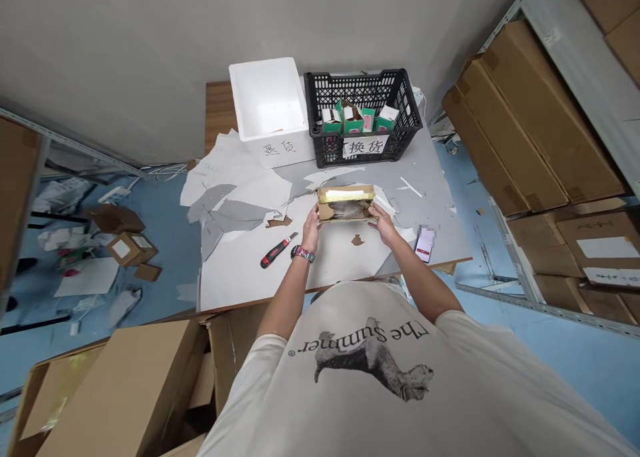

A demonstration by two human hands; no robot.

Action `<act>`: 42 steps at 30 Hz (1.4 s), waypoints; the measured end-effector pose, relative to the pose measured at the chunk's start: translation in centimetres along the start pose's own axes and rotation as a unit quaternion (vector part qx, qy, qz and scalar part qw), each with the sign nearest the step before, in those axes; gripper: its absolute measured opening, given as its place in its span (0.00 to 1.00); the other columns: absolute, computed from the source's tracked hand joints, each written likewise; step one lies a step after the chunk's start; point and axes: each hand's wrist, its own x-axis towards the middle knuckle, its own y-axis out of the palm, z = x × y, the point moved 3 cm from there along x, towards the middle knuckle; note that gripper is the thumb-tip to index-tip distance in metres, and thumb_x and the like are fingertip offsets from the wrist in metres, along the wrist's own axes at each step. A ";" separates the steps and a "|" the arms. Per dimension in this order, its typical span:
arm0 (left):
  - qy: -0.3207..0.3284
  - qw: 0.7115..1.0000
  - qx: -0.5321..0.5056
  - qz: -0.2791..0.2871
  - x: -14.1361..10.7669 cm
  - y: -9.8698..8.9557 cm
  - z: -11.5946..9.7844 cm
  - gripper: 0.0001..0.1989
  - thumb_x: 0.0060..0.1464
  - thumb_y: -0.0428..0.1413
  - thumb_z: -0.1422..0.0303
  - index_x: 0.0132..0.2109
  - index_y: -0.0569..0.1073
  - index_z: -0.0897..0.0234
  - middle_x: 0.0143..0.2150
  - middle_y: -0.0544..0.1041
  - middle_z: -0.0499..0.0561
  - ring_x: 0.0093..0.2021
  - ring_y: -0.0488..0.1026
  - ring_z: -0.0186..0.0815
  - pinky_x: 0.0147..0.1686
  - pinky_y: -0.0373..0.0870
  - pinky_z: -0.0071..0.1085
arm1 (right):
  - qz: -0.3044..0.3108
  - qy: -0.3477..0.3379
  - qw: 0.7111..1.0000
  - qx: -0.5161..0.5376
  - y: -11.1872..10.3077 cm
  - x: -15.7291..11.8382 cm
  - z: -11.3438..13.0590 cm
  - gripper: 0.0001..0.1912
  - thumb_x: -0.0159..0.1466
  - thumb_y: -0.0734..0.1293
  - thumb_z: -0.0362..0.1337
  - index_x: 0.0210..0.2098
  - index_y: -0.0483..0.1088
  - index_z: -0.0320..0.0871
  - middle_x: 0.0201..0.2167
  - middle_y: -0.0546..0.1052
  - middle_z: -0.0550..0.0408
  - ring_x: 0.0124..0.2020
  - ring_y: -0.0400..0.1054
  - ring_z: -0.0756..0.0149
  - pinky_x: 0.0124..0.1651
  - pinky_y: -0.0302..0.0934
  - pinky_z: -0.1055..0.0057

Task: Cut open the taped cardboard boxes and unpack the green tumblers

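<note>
Between my two hands I hold a small cardboard box (346, 195) above the table, its side torn so that something greyish and translucent shows inside. My left hand (311, 231) grips the left end of the box, a patterned watch on its wrist. At the right end, my right hand (383, 223) has its fingers closed on the box. A red and black utility knife (278, 250) lies on the table left of my left wrist. Just below the box rests a torn scrap of brown cardboard (357, 240).
A white foam bin (287, 151) and a black plastic crate (320, 103) with several green and white boxes stand at the back. A phone (425, 245) lies at the right. Large cartons (120, 377) stand lower left; a carton-filled shelf (537, 30) is right.
</note>
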 end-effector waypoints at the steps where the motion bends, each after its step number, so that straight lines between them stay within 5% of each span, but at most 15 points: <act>1: 0.017 1.000 -0.009 0.004 0.2 0.0 -0.7 0.46 0.72 0.54 0.28 0.82 0.73 0.50 0.87 0.69 0.56 0.85 0.66 0.55 0.78 0.72 0.54 | 0.002 -0.017 1.000 0.002 -0.1 -0.1 0.4 0.33 0.67 0.80 0.53 0.71 0.82 0.59 0.68 0.86 0.55 0.72 0.77 0.50 0.72 0.76 0.48; 6: 0.071 0.996 -0.030 0.040 -0.1 0.8 -2.6 0.47 0.69 0.60 0.29 0.80 0.76 0.53 0.85 0.71 0.57 0.85 0.67 0.57 0.79 0.72 0.53 | 0.001 -0.069 0.998 0.010 -1.7 -1.4 1.9 0.35 0.67 0.80 0.57 0.72 0.81 0.62 0.66 0.87 0.57 0.70 0.77 0.50 0.68 0.77 0.51; 12: 0.067 0.994 -0.026 0.077 -2.8 3.4 -2.9 0.45 0.70 0.61 0.31 0.79 0.77 0.56 0.84 0.72 0.60 0.84 0.69 0.57 0.78 0.74 0.54 | -0.024 -0.070 0.997 0.035 -4.8 -4.7 0.7 0.41 0.62 0.81 0.61 0.71 0.80 0.59 0.63 0.87 0.54 0.67 0.79 0.52 0.63 0.81 0.54; 19: 0.084 0.988 0.003 0.127 -8.2 8.4 -2.1 0.41 0.71 0.61 0.33 0.77 0.79 0.53 0.84 0.73 0.56 0.86 0.68 0.53 0.84 0.67 0.54 | -0.076 -0.086 0.991 0.073 -11.9 -11.7 -1.8 0.47 0.60 0.81 0.67 0.74 0.79 0.58 0.69 0.85 0.53 0.69 0.78 0.48 0.63 0.80 0.52; 25: 0.082 0.971 0.030 0.222 -12.9 16.8 0.3 0.41 0.74 0.59 0.34 0.78 0.78 0.56 0.83 0.74 0.58 0.87 0.65 0.53 0.88 0.60 0.52 | -0.173 -0.121 0.972 0.106 -20.6 -21.4 -5.3 0.49 0.59 0.82 0.68 0.74 0.79 0.56 0.70 0.85 0.51 0.73 0.76 0.43 0.69 0.76 0.49; 31: 0.047 0.929 0.046 0.363 -19.0 27.2 4.1 0.41 0.72 0.60 0.33 0.75 0.81 0.57 0.80 0.79 0.59 0.84 0.71 0.53 0.86 0.64 0.52 | -0.316 -0.078 0.933 0.152 -29.6 -31.8 -11.2 0.49 0.56 0.84 0.66 0.72 0.80 0.56 0.66 0.87 0.50 0.69 0.79 0.43 0.67 0.78 0.48; 38: -0.001 0.843 0.102 0.528 -28.6 38.5 8.0 0.36 0.75 0.60 0.38 0.71 0.84 0.61 0.77 0.81 0.62 0.79 0.75 0.54 0.80 0.72 0.50 | -0.474 -0.027 0.858 0.196 -37.3 -43.7 -18.8 0.43 0.55 0.85 0.64 0.66 0.82 0.56 0.62 0.87 0.50 0.62 0.81 0.46 0.56 0.82 0.53; 42: -0.079 0.803 0.154 0.571 -32.9 41.7 10.8 0.33 0.76 0.61 0.41 0.75 0.81 0.57 0.78 0.80 0.62 0.73 0.80 0.55 0.68 0.83 0.50 | -0.590 -0.015 0.784 0.189 -39.5 -49.4 -22.3 0.42 0.57 0.81 0.64 0.65 0.81 0.52 0.61 0.86 0.48 0.62 0.81 0.47 0.58 0.81 0.53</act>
